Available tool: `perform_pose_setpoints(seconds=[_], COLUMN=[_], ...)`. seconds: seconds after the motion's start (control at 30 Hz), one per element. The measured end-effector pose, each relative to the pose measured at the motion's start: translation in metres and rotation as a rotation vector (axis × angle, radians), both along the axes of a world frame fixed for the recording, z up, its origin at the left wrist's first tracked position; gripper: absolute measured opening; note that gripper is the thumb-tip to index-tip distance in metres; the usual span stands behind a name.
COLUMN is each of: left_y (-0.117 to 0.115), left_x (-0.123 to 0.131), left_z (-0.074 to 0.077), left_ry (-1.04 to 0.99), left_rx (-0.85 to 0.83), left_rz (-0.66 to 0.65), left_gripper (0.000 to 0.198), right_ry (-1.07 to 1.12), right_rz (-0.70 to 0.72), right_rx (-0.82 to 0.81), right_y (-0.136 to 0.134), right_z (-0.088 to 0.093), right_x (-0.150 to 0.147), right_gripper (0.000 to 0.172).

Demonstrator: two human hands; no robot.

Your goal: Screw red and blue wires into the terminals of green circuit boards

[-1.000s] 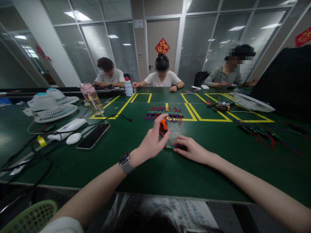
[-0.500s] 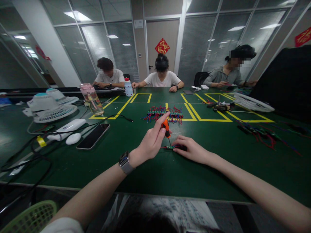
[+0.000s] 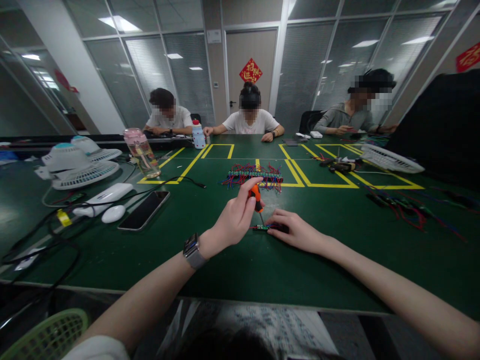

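Observation:
My left hand is closed round the orange and black handle of a screwdriver, its index finger laid over the top end. The screwdriver's shaft points down, tip at a small green circuit board with red and blue wires, flat on the table. From the right, my right hand pinches the board's right end between thumb and fingers. Beyond both hands lies a row of similar wired circuit boards.
On the green table lie a phone, a white mouse, cables and white fans to the left. A pink-capped bottle stands behind them. More wired boards lie right. Three people sit across the table.
My left index finger has lowered slightly and shifted over the top of the screwdriver handle. My right hand and the circuit board stay in place.

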State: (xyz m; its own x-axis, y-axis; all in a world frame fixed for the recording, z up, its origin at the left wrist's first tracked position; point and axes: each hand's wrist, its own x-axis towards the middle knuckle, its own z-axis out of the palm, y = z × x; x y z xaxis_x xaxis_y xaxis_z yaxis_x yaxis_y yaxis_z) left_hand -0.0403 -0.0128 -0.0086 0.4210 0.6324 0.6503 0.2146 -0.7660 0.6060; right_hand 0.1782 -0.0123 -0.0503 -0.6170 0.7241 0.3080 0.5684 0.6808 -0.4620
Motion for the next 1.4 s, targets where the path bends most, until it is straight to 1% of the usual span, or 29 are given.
perform_pose_setpoints(seconds=[0.77, 1.07, 1.23, 1.4], left_y=[-0.0010, 0.0016, 0.0033, 0.0050], left_x=[-0.0001, -0.0001, -0.0010, -0.0010], left_z=[0.0020, 0.0018, 0.0030, 0.0020], left_ry=[0.004, 0.042, 0.053, 0.076], left_rx=[0.009, 0.009, 0.057, 0.203], left_rz=[-0.008, 0.047, 0.070, 0.126], left_gripper=[0.041, 0.037, 0.036, 0.036], right_ry=[0.005, -0.005, -0.009, -0.009], right_rz=[0.004, 0.000, -0.009, -0.003], right_rx=[0.010, 0.000, 0.004, 0.012], right_y=[0.0001, -0.0005, -0.0003, 0.0000], right_z=[0.0003, 0.0015, 0.0008, 0.0001], right_x=[0.0004, -0.0004, -0.0002, -0.0002], right_gripper=[0.017, 0.016, 0.016, 0.016])
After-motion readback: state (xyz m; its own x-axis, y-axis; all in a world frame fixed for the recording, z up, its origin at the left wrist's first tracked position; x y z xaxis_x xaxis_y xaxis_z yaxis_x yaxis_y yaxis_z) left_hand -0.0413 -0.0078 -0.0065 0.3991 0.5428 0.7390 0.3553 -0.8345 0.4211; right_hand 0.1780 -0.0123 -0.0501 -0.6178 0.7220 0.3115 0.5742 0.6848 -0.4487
